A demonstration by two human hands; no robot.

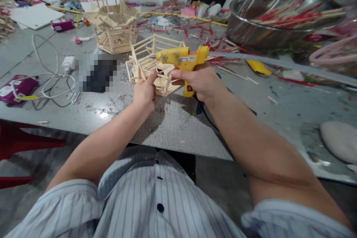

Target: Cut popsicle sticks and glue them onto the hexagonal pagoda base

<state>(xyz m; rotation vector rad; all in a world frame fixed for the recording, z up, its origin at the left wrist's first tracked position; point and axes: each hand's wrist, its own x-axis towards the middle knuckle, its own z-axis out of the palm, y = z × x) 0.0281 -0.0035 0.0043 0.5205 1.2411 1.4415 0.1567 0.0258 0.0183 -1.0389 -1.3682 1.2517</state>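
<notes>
One open stick framework [163,87] is pinched at its near side by the left hand [145,91], while a yellow glue gun [192,58] is grasped by the right hand [205,81], its nozzle poised above the framework. Beneath them, the grey worktop [167,132] is strewn with scraps. Farther left, a white charger [68,63] is laid down. Beyond the framework, a stick-built pagoda model [110,18] is stood upright; at right, sticks [301,18] are held in a steel basin [245,31].
</notes>
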